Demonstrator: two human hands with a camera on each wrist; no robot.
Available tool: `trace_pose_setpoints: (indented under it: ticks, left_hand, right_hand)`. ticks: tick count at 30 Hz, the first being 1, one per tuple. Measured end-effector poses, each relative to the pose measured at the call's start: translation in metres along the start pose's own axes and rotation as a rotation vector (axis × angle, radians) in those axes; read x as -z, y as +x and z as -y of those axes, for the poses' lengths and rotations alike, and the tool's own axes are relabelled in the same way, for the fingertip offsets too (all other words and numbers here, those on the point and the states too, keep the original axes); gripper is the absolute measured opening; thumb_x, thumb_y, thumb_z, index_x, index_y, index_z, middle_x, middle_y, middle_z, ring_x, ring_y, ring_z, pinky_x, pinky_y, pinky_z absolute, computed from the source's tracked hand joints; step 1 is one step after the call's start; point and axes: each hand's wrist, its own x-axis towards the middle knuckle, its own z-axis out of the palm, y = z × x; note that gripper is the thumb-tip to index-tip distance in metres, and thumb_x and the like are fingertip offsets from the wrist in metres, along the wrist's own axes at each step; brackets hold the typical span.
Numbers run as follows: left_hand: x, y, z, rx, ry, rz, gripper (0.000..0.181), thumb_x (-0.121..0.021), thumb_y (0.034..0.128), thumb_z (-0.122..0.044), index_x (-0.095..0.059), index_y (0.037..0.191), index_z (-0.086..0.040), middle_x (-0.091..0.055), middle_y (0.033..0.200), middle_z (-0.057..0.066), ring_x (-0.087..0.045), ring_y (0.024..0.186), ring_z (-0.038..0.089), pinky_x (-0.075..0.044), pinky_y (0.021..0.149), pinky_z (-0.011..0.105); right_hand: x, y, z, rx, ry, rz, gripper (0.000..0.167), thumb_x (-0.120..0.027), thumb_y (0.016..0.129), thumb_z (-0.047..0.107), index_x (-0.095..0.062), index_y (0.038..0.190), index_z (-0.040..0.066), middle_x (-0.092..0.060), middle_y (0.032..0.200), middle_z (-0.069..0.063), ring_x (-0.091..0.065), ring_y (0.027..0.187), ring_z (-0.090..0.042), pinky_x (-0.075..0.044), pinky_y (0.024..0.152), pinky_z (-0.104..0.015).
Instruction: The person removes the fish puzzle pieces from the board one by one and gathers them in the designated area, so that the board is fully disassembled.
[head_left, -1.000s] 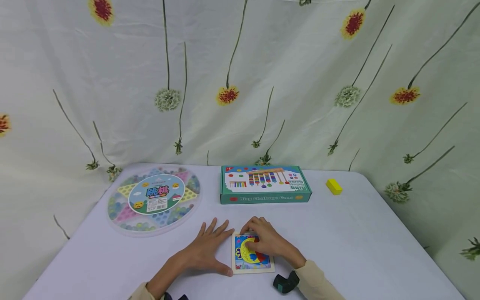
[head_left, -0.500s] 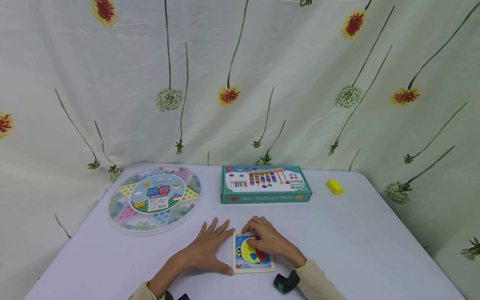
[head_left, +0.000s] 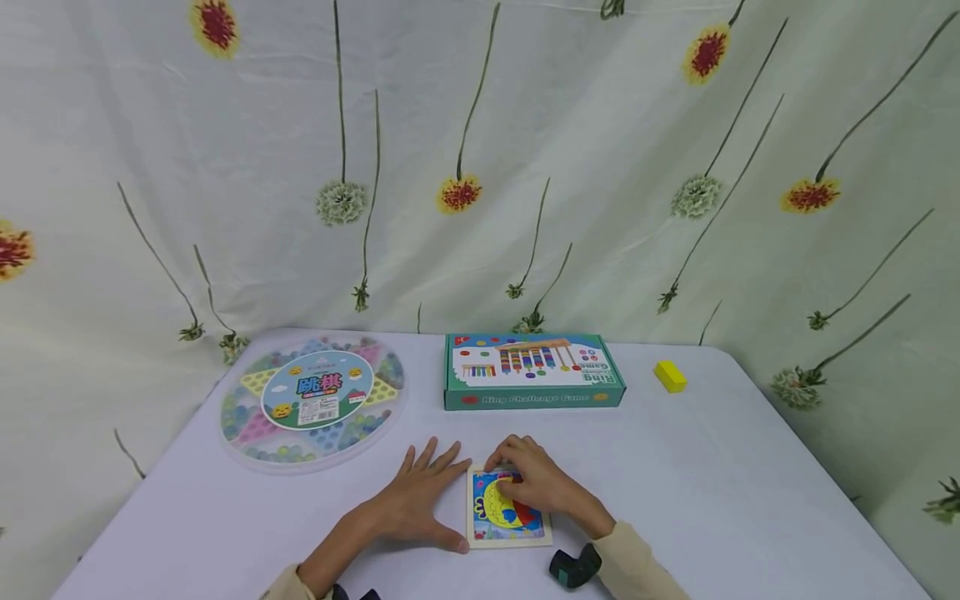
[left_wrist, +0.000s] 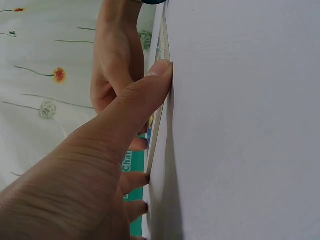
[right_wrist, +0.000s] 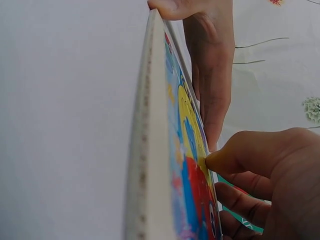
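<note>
A small square fish jigsaw puzzle with a pale wooden frame lies on the white table. My left hand is spread along its left side, with the thumb at the near corner and the index fingertip at the far corner. My right hand bends over the puzzle's far right part. In the right wrist view, the right thumb presses on the yellow fish, while the other fingers curl down at the far edge. Part of the red tail side is hidden by that hand in the head view.
A round Chinese checkers set lies at the back left. Behind the puzzle is a green Ring Challenge Game box. A yellow block rests at the back right. Flowered cloth hangs behind the table.
Both hands keep their places on the puzzle. The whole head view has shifted slightly, so everything sits a little further right and lower.
</note>
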Motion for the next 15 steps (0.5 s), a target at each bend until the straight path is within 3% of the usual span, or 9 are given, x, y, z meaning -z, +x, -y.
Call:
trace_pose_setpoints:
  ticks: [15]
  left_hand:
    - [-0.0006, -0.0011, 0.0004, -0.007, 0.004, -0.008, 0.108, -0.072, 0.0627, -0.072, -0.037, 0.148, -0.017, -0.019, 0.159, 0.01, 0.0, 0.145, 0.042, 0.004, 0.113, 0.065]
  right_hand:
    - [-0.0024, 0.0006, 0.0027, 0.004, -0.04, -0.002, 0.021, -0.063, 0.084, 0.011, -0.064, 0.104, 0.015, -0.053, 0.11, 0.003, -0.042, 0.105, -0.017, -0.04, 0.093, -0.042]
